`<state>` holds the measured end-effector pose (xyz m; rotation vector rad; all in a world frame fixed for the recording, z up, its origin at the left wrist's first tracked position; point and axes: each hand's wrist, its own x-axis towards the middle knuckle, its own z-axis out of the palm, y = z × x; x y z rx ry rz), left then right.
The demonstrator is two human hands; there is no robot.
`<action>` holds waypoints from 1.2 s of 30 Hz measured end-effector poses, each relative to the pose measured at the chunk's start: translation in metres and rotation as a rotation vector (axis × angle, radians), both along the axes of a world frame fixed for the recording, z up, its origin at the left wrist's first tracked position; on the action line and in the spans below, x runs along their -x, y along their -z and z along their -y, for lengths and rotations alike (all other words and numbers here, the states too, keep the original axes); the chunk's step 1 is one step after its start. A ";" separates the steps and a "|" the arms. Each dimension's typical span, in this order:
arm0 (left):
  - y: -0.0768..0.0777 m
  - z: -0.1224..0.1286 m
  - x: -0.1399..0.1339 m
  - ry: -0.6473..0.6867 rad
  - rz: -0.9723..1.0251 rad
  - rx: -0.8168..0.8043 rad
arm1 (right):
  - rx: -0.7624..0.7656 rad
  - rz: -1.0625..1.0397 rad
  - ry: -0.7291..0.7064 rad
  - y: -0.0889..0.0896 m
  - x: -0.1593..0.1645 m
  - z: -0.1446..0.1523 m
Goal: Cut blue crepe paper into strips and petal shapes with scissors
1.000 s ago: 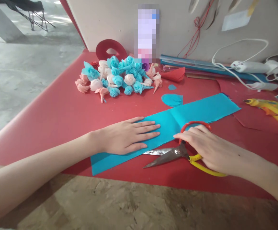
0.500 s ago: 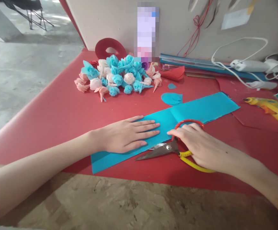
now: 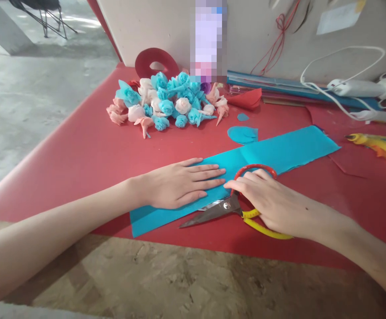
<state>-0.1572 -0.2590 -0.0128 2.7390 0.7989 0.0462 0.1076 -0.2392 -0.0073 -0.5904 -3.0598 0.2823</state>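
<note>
A long blue strip of crepe paper [image 3: 289, 148] lies slantwise across the red table. My left hand [image 3: 179, 184] rests flat on it, fingers stretched toward the right. Scissors [image 3: 228, 205] with one red and one yellow handle are in the grip of my right hand [image 3: 262, 190]. Their blades are parted along the paper's near edge: one lies on the table side, the other is partly under the paper. Just beyond the strip are blue petal-shaped paper pieces [image 3: 242, 134] and a smaller blue scrap [image 3: 242, 117].
A heap of blue, white and pink paper roses [image 3: 166, 107] sits at the back, with a red ring [image 3: 146, 57] behind it. A yellow glue gun [image 3: 382, 148] lies at right. White cables and a power strip [image 3: 355, 86] run along the back panel.
The scissors and my right hand have shifted slightly left along the paper's near edge, closer to my left hand. The whole view has moved a little. My left hand stays flat on the paper.
</note>
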 end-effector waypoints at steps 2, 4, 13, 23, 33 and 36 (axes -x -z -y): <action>0.000 0.000 0.000 0.003 -0.005 0.003 | 0.003 -0.003 0.003 -0.001 -0.005 0.004; 0.000 0.000 0.000 0.001 -0.009 0.006 | 0.008 0.007 0.017 -0.002 -0.011 0.009; -0.001 0.000 0.000 -0.003 0.024 0.022 | -0.141 -0.049 0.077 0.002 -0.017 0.010; 0.000 0.001 -0.001 -0.003 0.039 0.020 | -0.076 -0.030 0.047 0.001 0.008 0.016; 0.003 0.002 -0.002 -0.045 0.023 0.012 | -0.030 -0.074 -0.020 -0.001 0.028 0.013; 0.002 0.002 -0.003 -0.055 0.015 0.005 | -0.015 -0.066 -0.023 -0.002 0.025 0.016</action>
